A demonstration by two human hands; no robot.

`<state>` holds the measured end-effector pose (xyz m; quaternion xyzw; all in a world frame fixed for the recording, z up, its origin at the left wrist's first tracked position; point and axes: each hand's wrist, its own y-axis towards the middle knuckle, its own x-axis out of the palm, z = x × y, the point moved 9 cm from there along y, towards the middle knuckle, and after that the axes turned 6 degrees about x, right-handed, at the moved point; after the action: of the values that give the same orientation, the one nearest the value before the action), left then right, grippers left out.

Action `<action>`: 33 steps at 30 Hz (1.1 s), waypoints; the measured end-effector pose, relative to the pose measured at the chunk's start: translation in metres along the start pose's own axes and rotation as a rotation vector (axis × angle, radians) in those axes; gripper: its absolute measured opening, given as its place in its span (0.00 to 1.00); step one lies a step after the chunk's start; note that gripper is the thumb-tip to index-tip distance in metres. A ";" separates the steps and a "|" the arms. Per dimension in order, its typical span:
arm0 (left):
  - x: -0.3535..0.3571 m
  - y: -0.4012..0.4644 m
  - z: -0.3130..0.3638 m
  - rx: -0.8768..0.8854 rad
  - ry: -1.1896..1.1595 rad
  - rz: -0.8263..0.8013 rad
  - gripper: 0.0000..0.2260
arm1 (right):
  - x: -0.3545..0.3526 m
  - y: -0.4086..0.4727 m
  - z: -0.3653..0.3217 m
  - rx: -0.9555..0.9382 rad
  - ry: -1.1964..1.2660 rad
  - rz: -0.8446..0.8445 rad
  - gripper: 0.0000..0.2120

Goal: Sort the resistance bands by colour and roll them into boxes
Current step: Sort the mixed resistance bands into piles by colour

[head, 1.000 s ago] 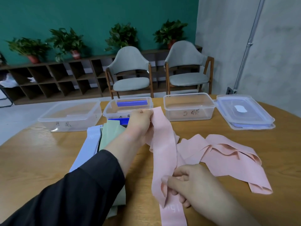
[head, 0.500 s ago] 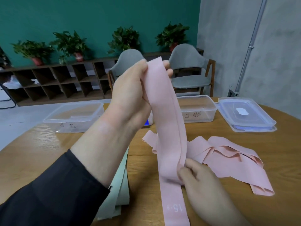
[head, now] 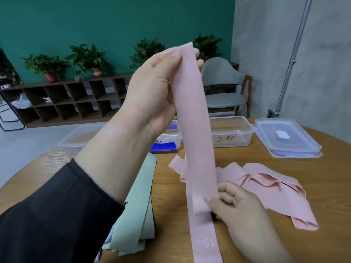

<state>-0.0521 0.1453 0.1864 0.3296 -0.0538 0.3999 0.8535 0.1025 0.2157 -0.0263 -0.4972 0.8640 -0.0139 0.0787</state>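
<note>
A long pink resistance band (head: 197, 133) hangs stretched upright above the round wooden table (head: 284, 186). My left hand (head: 152, 92) is raised and pinches its top end. Low down, my right hand (head: 239, 209) pinches the same band near its "15" print. More pink bands (head: 266, 185) lie crumpled on the table to the right. Pale green bands (head: 136, 211) lie stacked under my left forearm. Three clear boxes stand at the back: one at the left (head: 74, 141), a middle one (head: 169, 137) holding blue bands, and an empty one at the right (head: 231, 130).
A stack of clear box lids (head: 286, 137) lies at the table's far right. Beyond the table stand a grey chair (head: 224, 88), a low wooden shelf (head: 72, 99) with potted plants, and a green wall.
My left hand rose from table height by the boxes to well above them, pulling the pink band up and taut. My right hand kept its pinch lower down.
</note>
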 end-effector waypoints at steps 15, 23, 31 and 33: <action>-0.084 0.014 -0.155 -0.399 0.473 0.210 0.04 | 0.010 -0.008 0.034 0.292 -0.172 -0.174 0.19; -0.117 -0.021 -0.232 -0.536 1.268 -0.202 0.09 | 0.007 -0.003 0.037 0.179 -0.905 -0.160 0.24; -0.107 -0.012 -0.227 -0.363 1.337 -0.319 0.07 | -0.027 0.012 0.016 -0.074 -0.791 0.172 0.21; -0.106 -0.008 -0.216 -0.308 1.227 -0.279 0.07 | -0.031 0.016 0.014 -0.124 -0.767 0.198 0.17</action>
<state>-0.1550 0.2040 -0.0235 -0.0811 0.4304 0.3888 0.8106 0.1062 0.2514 -0.0382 -0.3845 0.8147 0.2325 0.3665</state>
